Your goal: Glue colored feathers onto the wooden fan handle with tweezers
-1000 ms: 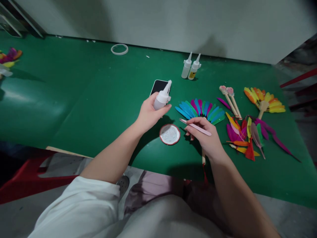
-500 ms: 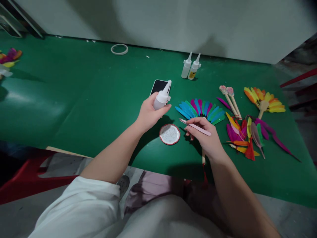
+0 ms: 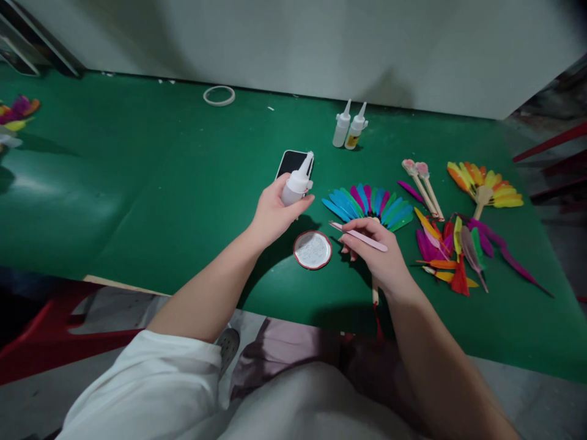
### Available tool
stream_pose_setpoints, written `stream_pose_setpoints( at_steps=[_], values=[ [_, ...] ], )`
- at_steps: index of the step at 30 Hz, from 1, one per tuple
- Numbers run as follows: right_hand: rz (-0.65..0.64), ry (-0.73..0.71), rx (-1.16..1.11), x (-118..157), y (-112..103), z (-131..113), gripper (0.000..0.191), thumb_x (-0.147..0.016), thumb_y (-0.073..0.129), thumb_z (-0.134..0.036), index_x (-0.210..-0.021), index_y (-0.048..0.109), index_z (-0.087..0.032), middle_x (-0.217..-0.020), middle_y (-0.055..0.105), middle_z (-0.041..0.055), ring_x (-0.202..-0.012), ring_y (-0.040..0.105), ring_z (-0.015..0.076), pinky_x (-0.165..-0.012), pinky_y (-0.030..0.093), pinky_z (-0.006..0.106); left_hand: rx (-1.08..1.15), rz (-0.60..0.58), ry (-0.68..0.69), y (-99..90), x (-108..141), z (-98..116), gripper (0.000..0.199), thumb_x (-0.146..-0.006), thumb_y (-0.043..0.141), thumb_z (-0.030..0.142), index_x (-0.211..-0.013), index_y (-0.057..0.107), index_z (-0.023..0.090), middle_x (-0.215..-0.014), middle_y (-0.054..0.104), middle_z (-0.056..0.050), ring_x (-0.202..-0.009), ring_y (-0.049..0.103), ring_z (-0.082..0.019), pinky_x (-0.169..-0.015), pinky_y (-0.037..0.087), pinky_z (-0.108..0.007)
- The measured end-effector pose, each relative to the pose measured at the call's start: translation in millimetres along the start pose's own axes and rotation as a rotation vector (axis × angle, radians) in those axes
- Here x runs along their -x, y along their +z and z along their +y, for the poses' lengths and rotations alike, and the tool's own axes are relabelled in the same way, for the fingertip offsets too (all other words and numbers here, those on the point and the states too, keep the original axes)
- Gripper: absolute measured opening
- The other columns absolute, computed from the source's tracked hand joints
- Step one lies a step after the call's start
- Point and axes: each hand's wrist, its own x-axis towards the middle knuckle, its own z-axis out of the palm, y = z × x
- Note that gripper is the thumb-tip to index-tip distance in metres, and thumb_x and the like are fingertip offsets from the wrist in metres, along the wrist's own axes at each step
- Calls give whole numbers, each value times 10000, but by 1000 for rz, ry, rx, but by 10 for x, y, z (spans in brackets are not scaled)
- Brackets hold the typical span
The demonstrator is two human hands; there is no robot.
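My left hand [image 3: 274, 214] is wrapped round a white glue bottle [image 3: 297, 183], its nozzle tilted up and to the right. Behind the bottle lies a dark-screened phone [image 3: 290, 161]. Between my fingers my right hand [image 3: 373, 244] holds pink tweezers [image 3: 364, 239], tips pointing left. Below and between both hands sits a round white lid [image 3: 312, 250] with a red rim. Partly under my right hand lies a fan of blue, green and purple feathers [image 3: 367, 201]; its stick and red tassel come out below the hand.
Two small bottles [image 3: 342, 129] stand behind on the green table [image 3: 160, 183], with a tape ring [image 3: 219, 96] to their left. To the right are two sticks with pink tops [image 3: 424, 183], loose coloured feathers [image 3: 470, 247] and a yellow-orange fan [image 3: 483, 189]. A red chair [image 3: 59, 330] is lower left.
The view has shifted slightly, so the table items appear a little further left. Both hands keep their hold on the bottle and tweezers, with no other clear change.
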Motion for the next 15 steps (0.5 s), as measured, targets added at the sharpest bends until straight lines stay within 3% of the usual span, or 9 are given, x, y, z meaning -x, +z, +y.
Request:
stream_pose_setpoints(
  at_steps=[15],
  values=[
    [-5,-6,10,6,0,-27,187,-725,719,-289,-877,639,-214,-648,615,-44,-557,600,83,-458,440,175,-16,11,8,1,-6,4,191,-701,687,251,-832,568,180,-661,524,35,-465,437,-37,-417,369,-157]
  ],
)
